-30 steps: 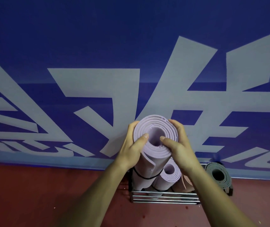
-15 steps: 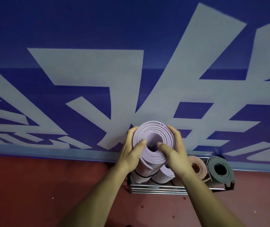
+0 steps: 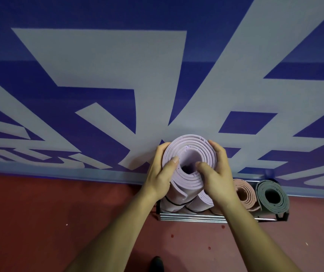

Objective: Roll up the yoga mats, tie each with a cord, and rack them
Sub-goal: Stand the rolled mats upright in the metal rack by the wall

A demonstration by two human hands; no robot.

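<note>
A rolled lilac yoga mat [image 3: 190, 150] stands upright at the left end of a low metal rack [image 3: 192, 216], a black cord [image 3: 174, 203] around its lower part. My left hand [image 3: 161, 173] grips its left side, thumb on the rolled end. My right hand [image 3: 216, 173] grips the right side, thumb at the roll's hollow core. A second lilac roll [image 3: 204, 201] stands just behind my right hand, mostly hidden. To the right stand a pink roll [image 3: 243, 195] and a grey roll [image 3: 271, 197].
The rack sits on a red floor [image 3: 59, 222] against a blue wall banner with large pale lettering [image 3: 118, 75]. The toe of a dark shoe [image 3: 157, 265] shows at the bottom edge. Open red floor lies to the left of the rack.
The view has moved closer to the rack. Both hands kept their grip while the lilac roll sank lower into the rack; the pink and grey rolls came into fuller view.
</note>
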